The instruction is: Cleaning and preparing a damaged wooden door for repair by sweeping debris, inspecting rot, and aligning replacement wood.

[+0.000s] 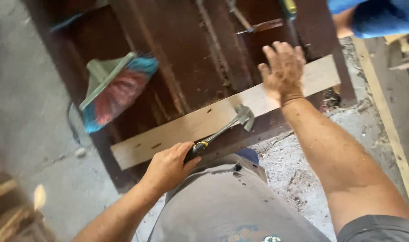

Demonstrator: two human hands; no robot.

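Left hand (168, 166) clenched round the claw hammer (222, 130), head-heavy, best held low on its handle; right hand (282, 71), spread flat, pins the stiff pale plank (191, 123) on the dark wooden door (186, 58).

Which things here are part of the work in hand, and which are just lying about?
In use:
- hammer, gripped by the left hand
- pale wooden plank, pressed flat by the right hand
- dark wooden panel under the plank

Lying about:
- broom head with pink and blue bristles
- screwdriver
- sawdust on the floor
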